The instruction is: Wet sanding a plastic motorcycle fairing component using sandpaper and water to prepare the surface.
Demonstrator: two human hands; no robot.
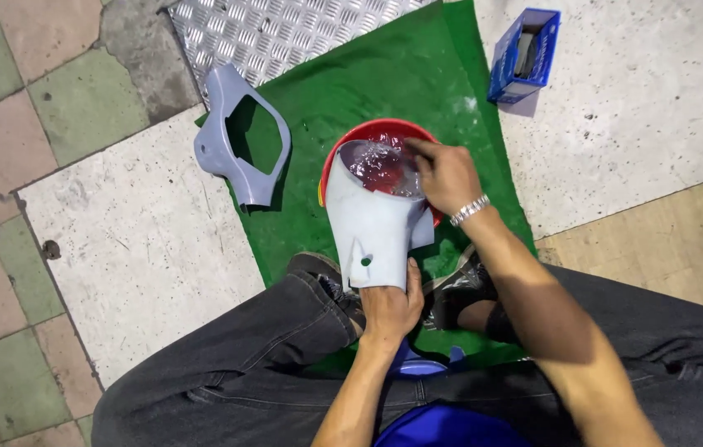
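A pale grey-blue plastic fairing panel point(372, 223) stands tilted over a red basin point(384, 128) on a green mat point(384, 74). My left hand point(390, 308) grips the panel's near, narrow end. My right hand point(448, 176), with a metal watch on the wrist, presses on the panel's clear wet upper part, inside the basin. A second grey-blue cover with a large opening point(239, 136) lies on the mat's left edge, apart from both hands.
A blue open cardboard box point(523, 56) sits on the pale floor at the back right. A ribbed metal plate point(285, 33) lies behind the mat. My dark trouser legs and shoes point(459, 290) frame the basin. Tiled paving is at left.
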